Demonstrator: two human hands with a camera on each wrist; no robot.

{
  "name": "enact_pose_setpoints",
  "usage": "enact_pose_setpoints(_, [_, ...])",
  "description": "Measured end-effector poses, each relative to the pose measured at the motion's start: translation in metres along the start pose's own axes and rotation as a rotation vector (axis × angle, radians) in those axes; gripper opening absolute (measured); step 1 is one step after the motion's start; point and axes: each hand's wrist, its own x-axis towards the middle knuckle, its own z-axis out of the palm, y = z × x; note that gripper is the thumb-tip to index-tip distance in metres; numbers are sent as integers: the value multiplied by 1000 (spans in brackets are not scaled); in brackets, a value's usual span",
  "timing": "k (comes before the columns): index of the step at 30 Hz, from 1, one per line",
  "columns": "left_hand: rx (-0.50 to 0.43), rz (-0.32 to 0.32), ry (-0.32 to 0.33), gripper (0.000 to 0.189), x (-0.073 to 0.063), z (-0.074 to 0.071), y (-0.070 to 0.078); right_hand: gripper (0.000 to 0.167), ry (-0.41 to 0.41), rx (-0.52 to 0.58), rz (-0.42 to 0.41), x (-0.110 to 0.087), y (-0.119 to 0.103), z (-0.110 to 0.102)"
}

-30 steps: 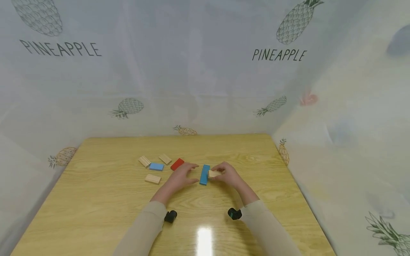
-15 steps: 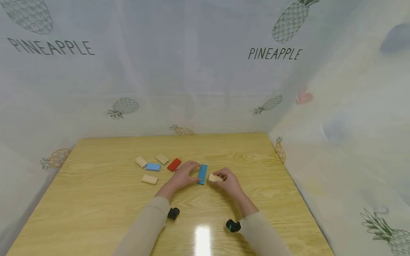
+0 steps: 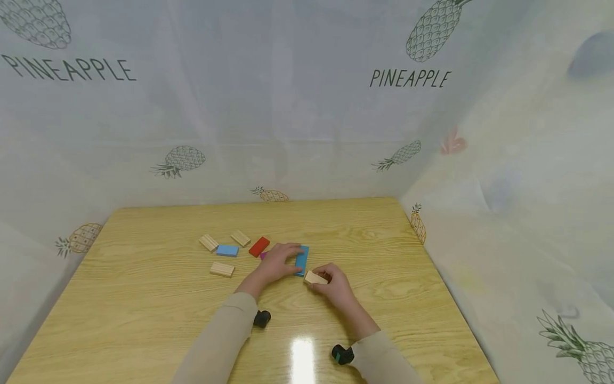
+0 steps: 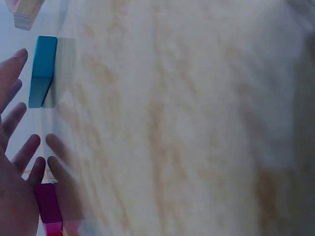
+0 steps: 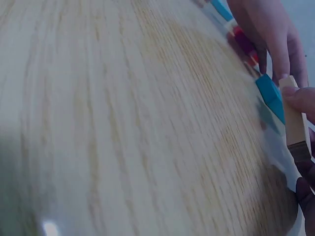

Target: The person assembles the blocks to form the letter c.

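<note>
Wood block [image 3: 314, 278]: looks light, hard and smooth, and not easy to break; its long sides seem best to hold.
Right hand [image 3: 337, 290]: thumb and fingers pinch the wood block, just beside the near end of the blue block [image 3: 301, 260].
Left hand [image 3: 275, 263]: fingers spread by the blue block; I cannot tell if they touch it.
Tabletop [image 3: 379, 250]: the blue block lies flat here.

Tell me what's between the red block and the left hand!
In the head view, a purple block shows between the red block and the left hand.
</note>
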Motion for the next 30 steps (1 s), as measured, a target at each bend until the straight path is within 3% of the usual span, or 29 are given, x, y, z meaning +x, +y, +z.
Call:
enact_pose_setpoints(15, [55,-12,13,52,-1,7,-5,32,2,-152,-26,-7,-2,14])
enact_pose_setpoints(23, [39,-23,5,52,-4,2,2,33,56,-256,-29,-6,-4,22])
enact_pose_setpoints(30, [38,-23,15,51,-6,-2,6,32,53,-313,-31,-3,-4,23])
